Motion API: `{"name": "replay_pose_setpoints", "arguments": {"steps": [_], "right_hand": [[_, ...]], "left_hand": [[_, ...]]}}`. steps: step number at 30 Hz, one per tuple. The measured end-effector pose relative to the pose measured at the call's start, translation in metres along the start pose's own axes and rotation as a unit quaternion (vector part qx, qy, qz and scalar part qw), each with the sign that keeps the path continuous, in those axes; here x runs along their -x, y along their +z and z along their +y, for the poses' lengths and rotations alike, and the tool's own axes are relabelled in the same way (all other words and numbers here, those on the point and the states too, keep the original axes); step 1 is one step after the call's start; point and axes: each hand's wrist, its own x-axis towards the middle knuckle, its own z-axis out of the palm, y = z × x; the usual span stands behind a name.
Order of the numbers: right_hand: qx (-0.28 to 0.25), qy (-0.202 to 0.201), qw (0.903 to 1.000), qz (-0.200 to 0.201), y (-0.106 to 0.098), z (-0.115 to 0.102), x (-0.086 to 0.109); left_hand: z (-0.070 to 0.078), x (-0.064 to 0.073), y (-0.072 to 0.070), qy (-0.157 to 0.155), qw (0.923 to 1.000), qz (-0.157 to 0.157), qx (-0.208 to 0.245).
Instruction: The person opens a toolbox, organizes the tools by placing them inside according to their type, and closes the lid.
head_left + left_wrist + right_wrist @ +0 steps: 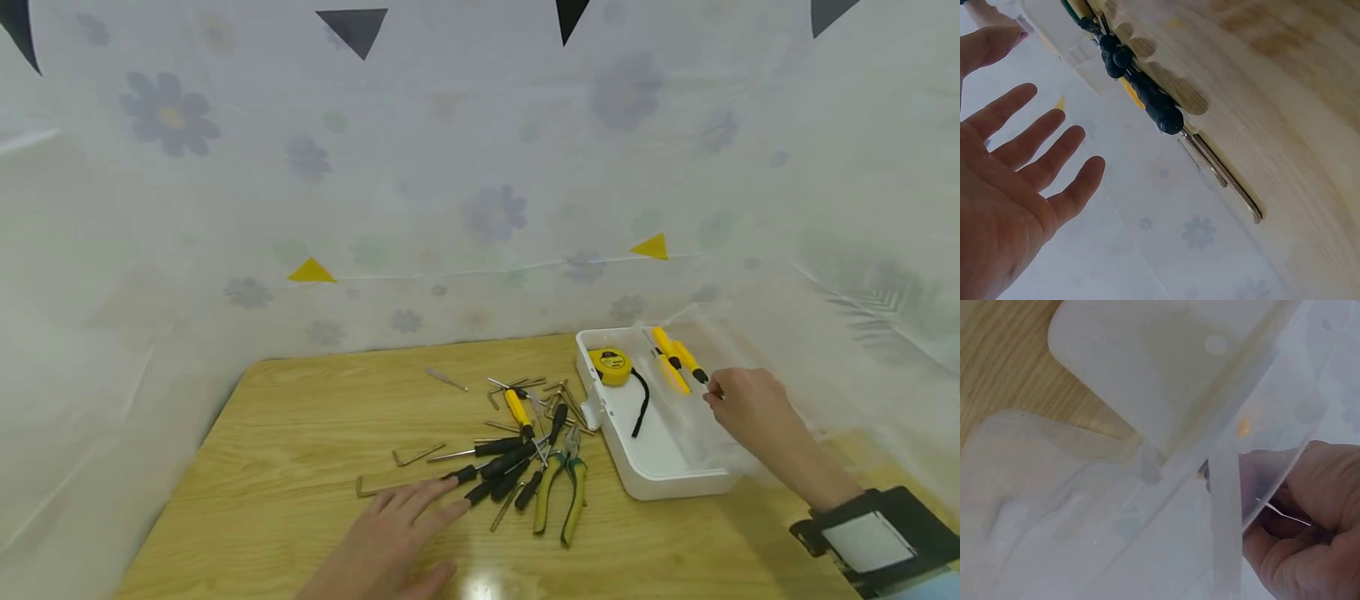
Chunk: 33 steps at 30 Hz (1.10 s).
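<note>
My right hand is over the right side of a white box, its curled fingers pinching the shaft end of a yellow-and-black screwdriver. More yellow screwdrivers lie beside that one, and a yellow tape measure with a black strap sits at the box's left. In the right wrist view, the box's clear lid partly covers the fingers. My left hand, fingers spread and holding nothing, is just in front of a pile of black-handled screwdrivers. Its palm shows in the left wrist view.
Pliers with yellow-green handles lie between the pile and the box. Several hex keys are scattered around the pile, with a small pale screwdriver farther back. A flowered sheet hangs behind the wooden table.
</note>
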Motion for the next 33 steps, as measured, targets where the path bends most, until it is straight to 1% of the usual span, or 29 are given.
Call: {"name": "replay_pose_setpoints", "arguments": {"steps": [1,2,5,6,8,10,11,13,15,16,18,20,22,24,26,28,31,33], "right_hand": [[-0.001,0.001,1.0000,-0.004,0.001,0.000,-0.004],[-0.001,0.005,0.9999,-0.016,0.003,0.001,-0.009],[-0.009,0.011,0.9993,-0.036,0.006,0.000,-0.018],[-0.011,0.013,0.9991,-0.038,0.006,-0.001,-0.020],[-0.016,0.014,0.9995,-0.024,0.007,-0.005,-0.019],[-0.012,-0.005,0.9996,0.027,0.009,-0.016,-0.015],[-0.009,-0.020,0.9981,0.057,0.011,-0.024,-0.012],[-0.007,-0.065,0.9909,0.117,0.016,-0.044,-0.006],[-0.008,-0.111,0.9820,0.152,0.024,-0.070,-0.001],[-0.012,-0.137,0.9781,0.156,0.028,-0.083,0.002],[-0.025,-0.177,0.9739,0.140,0.037,-0.109,0.008],[-0.035,-0.202,0.9733,0.103,0.044,-0.132,0.014],[-0.035,-0.227,0.9711,0.065,0.050,-0.149,0.018],[-0.034,-0.242,0.9694,0.020,0.056,-0.161,0.019],[-0.032,-0.252,0.9668,-0.024,0.062,-0.168,0.019],[-0.028,-0.260,0.9626,-0.071,0.068,-0.170,0.019],[-0.027,-0.269,0.9535,-0.133,0.077,-0.171,0.020],[-0.012,-0.278,0.9463,-0.164,0.083,-0.170,0.020]], "left_hand": [[0.000,-0.001,0.001,0.005,1.0000,0.004,-0.001],[0.001,-0.001,0.001,0.008,0.9999,0.006,-0.002],[0.003,-0.003,0.002,0.015,0.9999,0.006,0.004],[0.003,-0.003,0.002,0.017,0.9998,0.006,0.005],[0.004,-0.004,0.002,0.017,0.9998,-0.003,-0.004],[0.002,-0.003,0.003,0.013,0.9998,-0.009,-0.015],[0.001,-0.002,0.003,0.009,0.9997,-0.012,-0.019],[-0.005,0.001,0.001,-0.008,0.9996,-0.019,-0.021],[-0.013,0.004,-0.004,-0.034,0.9991,-0.021,-0.013],[-0.018,0.006,-0.007,-0.052,0.9984,-0.022,-0.004],[-0.029,0.010,-0.014,-0.085,0.9963,-0.015,0.006],[-0.041,0.015,-0.020,-0.114,0.9935,-0.008,0.005],[-0.051,0.020,-0.024,-0.134,0.9910,0.004,0.001],[-0.060,0.025,-0.028,-0.146,0.9892,0.015,-0.007],[-0.066,0.030,-0.030,-0.154,0.9878,0.021,-0.012],[-0.069,0.035,-0.032,-0.160,0.9867,0.018,-0.019],[-0.072,0.041,-0.035,-0.164,0.9859,0.015,-0.029],[-0.072,0.044,-0.036,-0.166,0.9853,0.015,-0.037]]}}
